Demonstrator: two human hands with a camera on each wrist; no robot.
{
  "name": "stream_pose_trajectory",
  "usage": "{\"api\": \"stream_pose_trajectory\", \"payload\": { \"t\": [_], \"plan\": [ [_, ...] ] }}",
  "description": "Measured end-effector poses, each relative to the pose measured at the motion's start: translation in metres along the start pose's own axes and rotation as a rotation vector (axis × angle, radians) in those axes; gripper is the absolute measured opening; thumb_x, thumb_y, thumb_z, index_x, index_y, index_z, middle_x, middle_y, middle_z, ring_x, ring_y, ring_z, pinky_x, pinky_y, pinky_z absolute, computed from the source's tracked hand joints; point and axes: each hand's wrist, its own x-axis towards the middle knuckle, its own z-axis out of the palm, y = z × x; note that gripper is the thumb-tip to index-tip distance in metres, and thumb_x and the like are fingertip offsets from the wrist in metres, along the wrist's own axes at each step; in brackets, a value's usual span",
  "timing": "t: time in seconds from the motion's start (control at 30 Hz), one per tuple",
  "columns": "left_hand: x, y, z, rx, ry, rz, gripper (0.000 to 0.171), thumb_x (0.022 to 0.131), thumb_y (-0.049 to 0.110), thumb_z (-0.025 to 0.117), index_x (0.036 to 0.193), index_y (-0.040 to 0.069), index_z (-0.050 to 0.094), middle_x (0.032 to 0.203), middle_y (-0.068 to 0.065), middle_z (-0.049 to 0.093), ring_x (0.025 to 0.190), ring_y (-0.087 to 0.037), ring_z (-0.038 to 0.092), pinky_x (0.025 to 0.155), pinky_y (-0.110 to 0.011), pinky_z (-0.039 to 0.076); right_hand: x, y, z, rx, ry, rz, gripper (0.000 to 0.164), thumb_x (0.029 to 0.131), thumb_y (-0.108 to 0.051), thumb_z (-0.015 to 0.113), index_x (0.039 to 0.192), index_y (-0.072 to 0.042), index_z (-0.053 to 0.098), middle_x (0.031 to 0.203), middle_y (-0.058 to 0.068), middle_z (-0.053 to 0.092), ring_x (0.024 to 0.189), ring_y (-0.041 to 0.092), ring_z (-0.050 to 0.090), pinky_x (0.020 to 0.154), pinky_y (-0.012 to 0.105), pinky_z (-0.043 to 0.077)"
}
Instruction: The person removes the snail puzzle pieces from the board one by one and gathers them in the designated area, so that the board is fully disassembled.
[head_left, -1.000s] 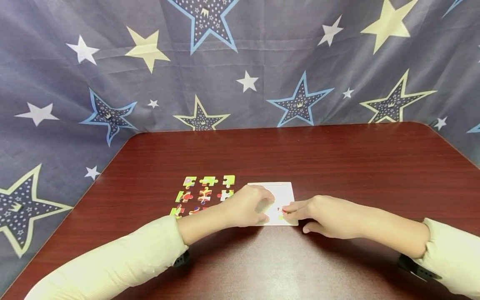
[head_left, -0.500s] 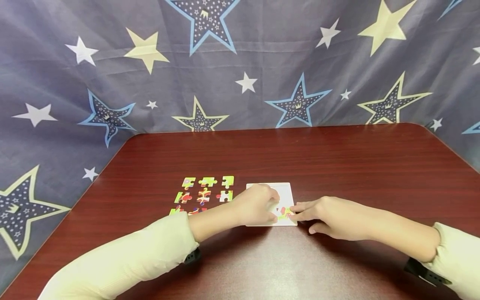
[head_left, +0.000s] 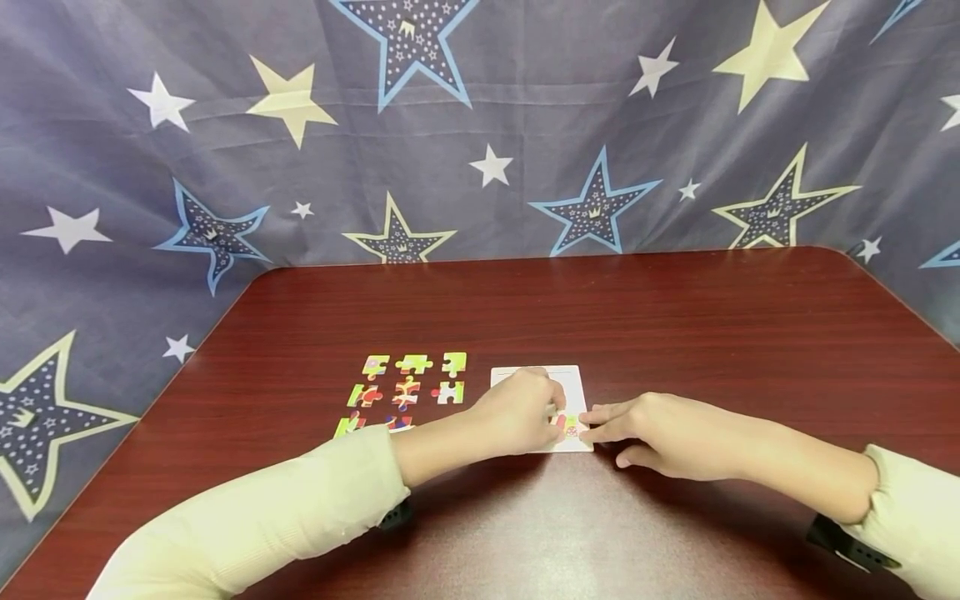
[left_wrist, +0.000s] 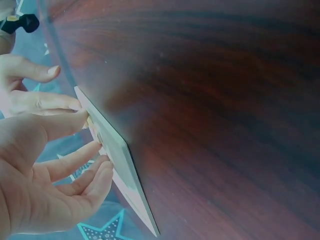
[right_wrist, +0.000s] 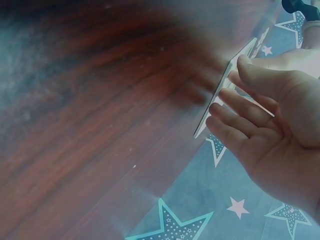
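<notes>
A white puzzle board point(head_left: 507, 373) lies on the table in front of me. My left hand point(head_left: 517, 412) reaches over it, thumb and curled fingers pinching a small red-and-white puzzle piece point(head_left: 560, 422) low on the board. The hand covers most of that piece. Right beside it, a green-and-red puzzle piece point(head_left: 572, 428) lies in the board's lower right corner. My right hand point(head_left: 667, 435) touches that corner with extended fingertips, its thumb apart below. In the left wrist view the left fingertips point(left_wrist: 101, 159) meet the board point(left_wrist: 117, 147).
Several loose puzzle pieces point(head_left: 407, 392) lie in rows left of the board, the nearest partly behind the left forearm. The dark red wooden table point(head_left: 675, 333) reaches back to a grey curtain point(head_left: 315, 167) printed with stars.
The left hand has shifted slightly right across the board, its thumb and fingers closing around the red-and-white piece. The right fingers have drawn back right, uncovering the corner piece.
</notes>
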Motion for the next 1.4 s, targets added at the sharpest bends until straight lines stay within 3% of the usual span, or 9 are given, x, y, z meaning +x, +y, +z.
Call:
{"api": "stream_pose_trajectory", "payload": {
  "t": [0.17,0.43,0.67,0.93,1.1,1.4],
  "plan": [
    [-0.005,-0.01,-0.002,-0.043,-0.012,-0.013,0.016,0.08,0.017,0.072,0.094,0.009,0.073,0.095,-0.004,0.067,0.075,-0.011,0.052,0.066,-0.021,0.047,0.0,0.001,0.001,-0.02,0.01,-0.017,0.04,0.085,-0.012,0.072,0.124,-0.016,0.066,0.132,0.005,0.063,0.119,0.023,0.062,0.089,0.034,0.055],
    [-0.015,-0.023,-0.005,-0.123,0.024,0.041,0.018,0.074,0.011,0.078,0.089,0.005,0.071,0.093,-0.008,0.067,0.083,-0.018,0.059,0.072,-0.026,0.05,0.004,0.0,0.0,-0.021,0.001,-0.005,0.036,0.084,-0.012,0.072,0.12,-0.017,0.068,0.129,0.004,0.065,0.12,0.023,0.062,0.092,0.037,0.054],
    [-0.014,-0.025,-0.001,-0.174,0.056,0.088,0.018,0.072,0.005,0.078,0.085,0.001,0.068,0.085,-0.008,0.067,0.079,-0.016,0.056,0.073,-0.024,0.049,0.016,-0.002,0.004,-0.023,0.016,-0.01,0.034,0.083,-0.009,0.072,0.117,-0.013,0.069,0.126,0.005,0.067,0.118,0.021,0.063,0.094,0.038,0.053],
    [-0.018,-0.026,0.001,-0.235,0.046,0.066,0.025,0.071,0.002,0.08,0.088,0.001,0.062,0.085,-0.009,0.068,0.082,-0.018,0.063,0.073,-0.022,0.051,0.032,-0.002,0.008,-0.02,0.012,0.006,0.034,0.084,-0.011,0.072,0.118,-0.01,0.067,0.128,0.007,0.065,0.117,0.023,0.064,0.091,0.037,0.054],
    [-0.019,-0.025,0.001,-0.292,0.062,0.058,0.023,0.073,-0.002,0.076,0.089,0.002,0.061,0.081,-0.008,0.067,0.074,-0.013,0.059,0.066,-0.017,0.047,0.04,-0.002,0.009,-0.006,0.016,0.02,0.037,0.083,-0.012,0.073,0.12,-0.008,0.066,0.131,0.008,0.063,0.115,0.024,0.064,0.088,0.035,0.055],
    [-0.018,-0.031,-0.003,-0.485,0.107,0.036,0.016,0.075,-0.001,0.077,0.083,0.003,0.064,0.075,-0.009,0.07,0.066,-0.006,0.062,0.062,-0.012,0.05,0.044,0.001,0.009,0.031,0.023,0.026,0.041,0.084,-0.011,0.072,0.124,-0.009,0.064,0.131,0.011,0.063,0.12,0.026,0.062,0.091,0.035,0.054]
  ]
}}
